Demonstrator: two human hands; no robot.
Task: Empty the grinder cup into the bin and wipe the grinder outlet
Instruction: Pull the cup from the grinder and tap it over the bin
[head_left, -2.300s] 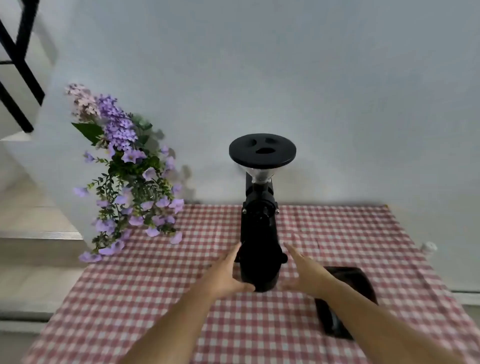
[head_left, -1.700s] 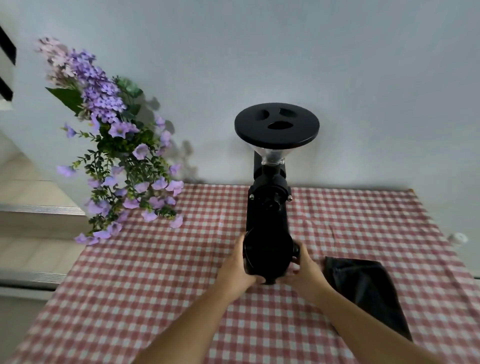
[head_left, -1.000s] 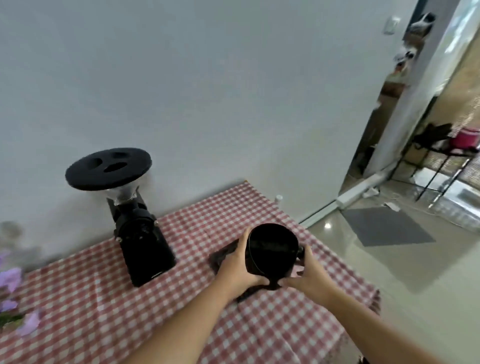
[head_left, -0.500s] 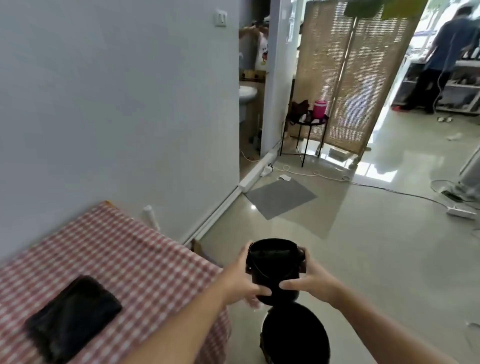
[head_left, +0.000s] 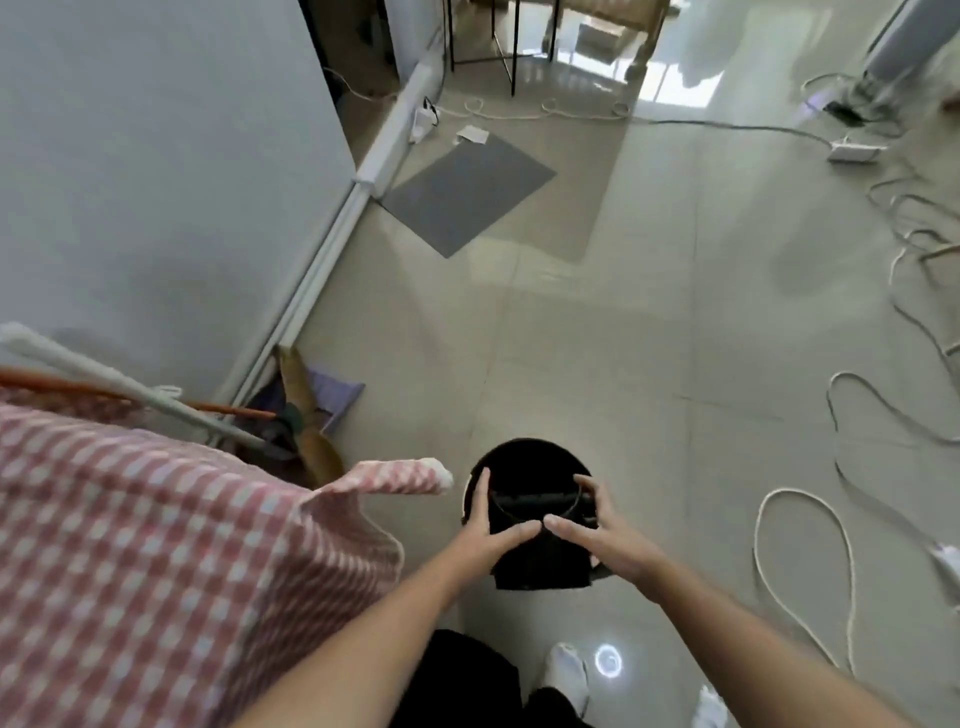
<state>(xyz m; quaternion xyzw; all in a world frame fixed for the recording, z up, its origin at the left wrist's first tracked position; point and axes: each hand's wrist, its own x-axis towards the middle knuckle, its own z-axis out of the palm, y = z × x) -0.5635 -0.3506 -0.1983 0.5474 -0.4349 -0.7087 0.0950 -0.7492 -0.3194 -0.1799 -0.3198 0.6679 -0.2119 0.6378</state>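
I hold the black grinder cup (head_left: 540, 564) in both hands, tipped forward with its mouth facing away from me. My left hand (head_left: 485, 532) grips its left side and my right hand (head_left: 597, 535) its right side. Directly beneath and beyond the cup stands the round black bin (head_left: 530, 462) on the floor, and the cup's mouth overlaps its opening. The grinder and the cloth are out of view.
The table with its red-checked cloth (head_left: 130, 545) fills the lower left, its corner near the bin. Broom and mop handles (head_left: 130, 389) lean by the wall. Cables (head_left: 810, 519) loop across the tiled floor at right. A grey mat (head_left: 467, 192) lies further away.
I have turned from the table and looked down. The cup has come lower and tipped forward over the bin.
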